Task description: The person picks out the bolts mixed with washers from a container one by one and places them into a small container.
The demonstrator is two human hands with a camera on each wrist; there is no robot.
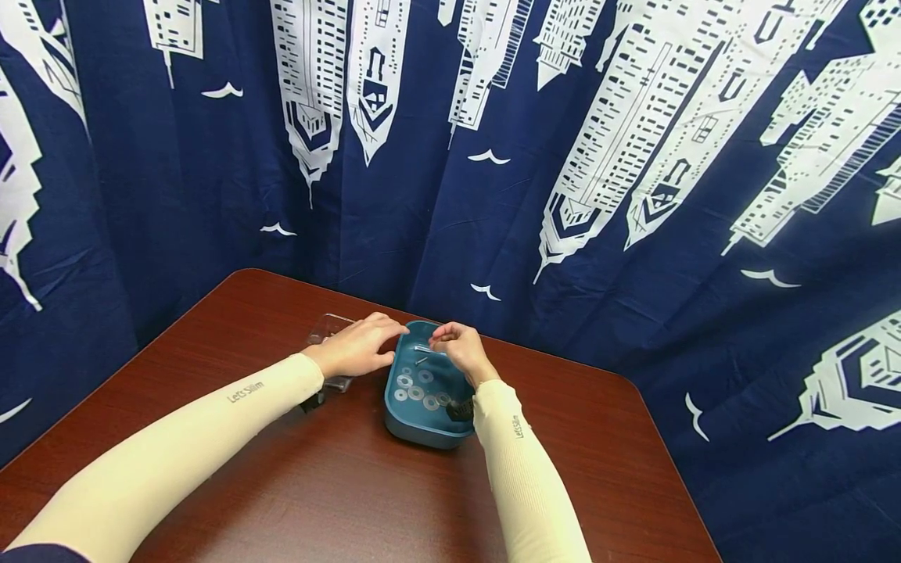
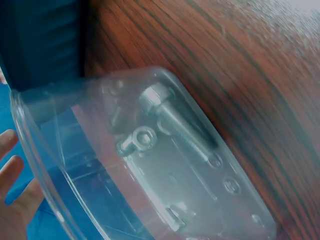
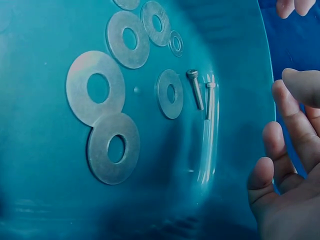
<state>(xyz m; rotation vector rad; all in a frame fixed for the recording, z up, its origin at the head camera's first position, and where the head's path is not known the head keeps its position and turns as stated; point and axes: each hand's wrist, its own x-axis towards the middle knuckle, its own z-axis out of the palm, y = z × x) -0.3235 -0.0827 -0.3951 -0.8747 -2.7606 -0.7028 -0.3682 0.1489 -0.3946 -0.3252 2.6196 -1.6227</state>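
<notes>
My left hand (image 1: 359, 344) reaches over the clear plastic box (image 2: 240, 160) with fingers extended toward the left rim of the blue tray (image 1: 422, 439). A large metal bolt (image 2: 182, 125), a ring-shaped piece (image 2: 144, 138) and other small hardware show in or through the box. My right hand (image 1: 461, 352) is above the far half of the tray, fingers loosely bent and thumb near the index fingertip; no object shows between them. Several flat washers (image 3: 95, 89) lie on the tray floor, two overlapping. Beside them a small socket-head bolt (image 3: 197, 91) lies near a second bolt (image 3: 210, 97) by the wall.
The reddish-brown wooden table (image 1: 317, 485) extends around the tray and box. Behind it hangs a navy curtain (image 1: 450, 234) printed with white buildings and birds. A black device (image 1: 461, 410) at my right wrist overlaps the tray's near right corner.
</notes>
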